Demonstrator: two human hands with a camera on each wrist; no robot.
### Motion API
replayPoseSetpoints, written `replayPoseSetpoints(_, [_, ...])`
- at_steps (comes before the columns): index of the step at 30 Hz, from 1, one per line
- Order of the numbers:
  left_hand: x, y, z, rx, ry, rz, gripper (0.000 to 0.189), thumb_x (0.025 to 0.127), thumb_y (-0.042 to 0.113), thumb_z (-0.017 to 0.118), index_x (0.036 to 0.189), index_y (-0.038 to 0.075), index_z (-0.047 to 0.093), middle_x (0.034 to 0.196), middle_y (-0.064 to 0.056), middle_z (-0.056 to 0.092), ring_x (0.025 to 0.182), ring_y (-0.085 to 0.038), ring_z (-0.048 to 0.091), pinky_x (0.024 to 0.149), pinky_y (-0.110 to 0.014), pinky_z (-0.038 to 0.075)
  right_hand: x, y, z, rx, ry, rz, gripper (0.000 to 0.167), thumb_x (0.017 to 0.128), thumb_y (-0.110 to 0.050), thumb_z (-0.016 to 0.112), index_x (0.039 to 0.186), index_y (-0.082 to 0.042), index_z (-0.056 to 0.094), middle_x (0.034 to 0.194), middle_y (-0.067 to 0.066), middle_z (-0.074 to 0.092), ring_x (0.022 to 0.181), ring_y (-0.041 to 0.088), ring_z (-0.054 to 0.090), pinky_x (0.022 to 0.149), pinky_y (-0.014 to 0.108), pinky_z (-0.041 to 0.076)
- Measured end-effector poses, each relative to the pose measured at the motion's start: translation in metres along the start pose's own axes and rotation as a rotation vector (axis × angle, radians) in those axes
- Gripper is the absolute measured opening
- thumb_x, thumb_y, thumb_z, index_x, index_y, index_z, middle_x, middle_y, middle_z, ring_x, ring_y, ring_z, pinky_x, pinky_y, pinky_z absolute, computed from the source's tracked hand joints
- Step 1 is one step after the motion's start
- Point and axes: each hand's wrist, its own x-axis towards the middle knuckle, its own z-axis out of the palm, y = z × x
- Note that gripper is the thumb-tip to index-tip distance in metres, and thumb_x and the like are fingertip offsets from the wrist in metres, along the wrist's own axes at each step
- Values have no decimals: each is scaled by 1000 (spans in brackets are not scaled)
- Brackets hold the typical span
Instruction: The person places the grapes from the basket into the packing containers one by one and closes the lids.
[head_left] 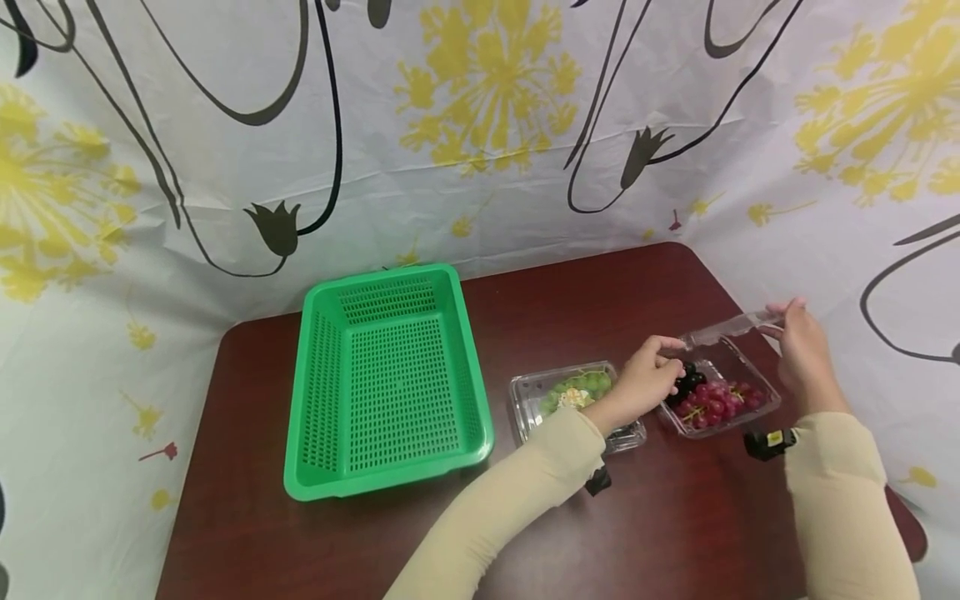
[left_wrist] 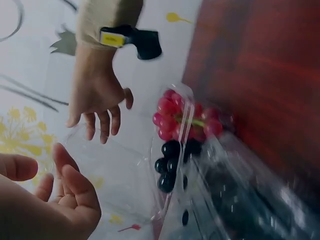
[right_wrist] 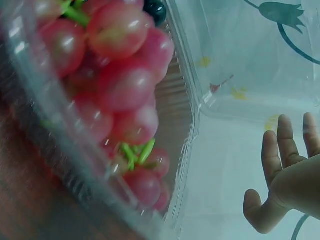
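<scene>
A clear plastic clamshell box (head_left: 697, 431) stands on the right of the table, holding red grapes (head_left: 716, 403) and black grapes (left_wrist: 172, 162). Its hinged clear lid (head_left: 731, 330) is raised up behind the fruit. My left hand (head_left: 647, 377) holds the lid's left corner, thumb and fingertips at its edge. At the opposite corner my right hand (head_left: 804, 350) grips the lid with the thumb at the top edge; its other fingers are spread and fairly straight in the right wrist view. Under my left forearm sits a second clear box (head_left: 528, 390) with green grapes (head_left: 596, 383), partly hidden by the sleeve.
A large green perforated basket (head_left: 472, 379) occupies the left half of the dark red table (head_left: 525, 312). Patterned white cloth (head_left: 420, 192) hangs behind the table and at both sides. Black cameras (head_left: 768, 443) are strapped to the wrists.
</scene>
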Motion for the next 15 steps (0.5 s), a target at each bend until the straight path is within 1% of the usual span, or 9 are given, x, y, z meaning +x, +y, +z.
replayPoseSetpoints(2, [-4,-1,-2,212,-25,67,29,98,18,49,125,25,56,84,7,66,61,-1,51,59,-15,41,-4,2,-4,-25,-6,6,32,100,-46,35,94,-28,62,89,-21,63,76,-8,63,117,16,5])
replayPoseSetpoints(3, [-6,-1,-3,309,-38,95,30,98,21,48,128,27,54,84,11,64,61,0,51,59,-15,40,-6,3,-6,-32,-3,8,30,100,-45,36,96,-28,61,89,-22,63,77,-9,63,118,18,0])
replayPoseSetpoints(5, [-9,-1,-3,474,-61,140,33,99,26,47,131,31,52,83,17,60,60,2,49,59,-14,38,-10,5,-10,-48,8,16,25,101,-44,39,99,-28,58,89,-23,64,78,-10,62,118,18,0])
replayPoseSetpoints(6, [-11,0,-3,528,-80,153,34,99,27,46,133,32,50,82,18,58,58,1,47,56,-14,38,-13,5,-13,-65,14,20,23,100,-43,40,101,-27,57,89,-24,63,79,-11,62,118,16,3])
replayPoseSetpoints(8, [-14,-1,-2,637,-111,175,35,101,29,44,135,33,48,82,19,54,56,2,46,54,-14,37,-17,7,-16,-82,39,17,17,102,-37,44,100,-27,57,90,-24,61,79,-12,61,113,9,19])
replayPoseSetpoints(9, [-16,-1,-1,691,-119,185,35,101,30,43,135,34,47,81,20,52,56,3,45,53,-14,36,-20,8,-18,-87,47,21,15,102,-35,45,100,-26,57,91,-24,60,80,-12,60,107,6,25])
replayPoseSetpoints(11, [-18,-2,0,802,-144,206,36,101,31,41,137,36,46,79,18,54,55,0,46,50,-16,36,-25,11,-23,-85,52,30,13,101,-30,47,100,-25,58,91,-23,60,79,-11,60,93,6,38])
replayPoseSetpoints(13, [-19,-4,1,936,-153,235,37,101,34,40,138,38,45,89,19,58,67,1,53,58,-15,38,-30,13,-27,-98,53,46,12,101,-27,47,98,-26,59,89,-22,59,78,-9,59,75,7,44])
replayPoseSetpoints(15, [-21,-6,3,1067,-162,258,37,101,37,38,138,41,45,100,18,61,81,-1,56,66,-17,38,-34,16,-31,-87,32,76,10,101,-26,48,100,-24,58,88,-21,60,77,-7,59,68,9,47])
